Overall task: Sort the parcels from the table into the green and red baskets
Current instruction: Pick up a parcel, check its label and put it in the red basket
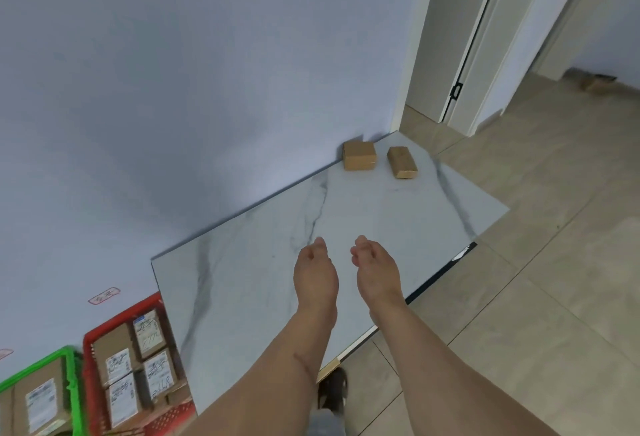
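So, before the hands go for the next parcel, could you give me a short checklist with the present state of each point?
1. Left hand free, holding nothing: ok.
2. Right hand free, holding nothing: ok.
3. Parcels left on the table: ok, two, a squarer box and a narrower box, lying apart.
4. Path over the table to them unobstructed: ok.
5. Room in red basket: cannot tell.
6. Labels on the two boxes readable: not ok.

Both forearms are bare, with no sleeves, watch or rings showing on the left hand (315,274) or the right hand (377,273). At the bottom centre of the frame, a dark shoe (333,390) shows above grey trouser fabric (325,423).
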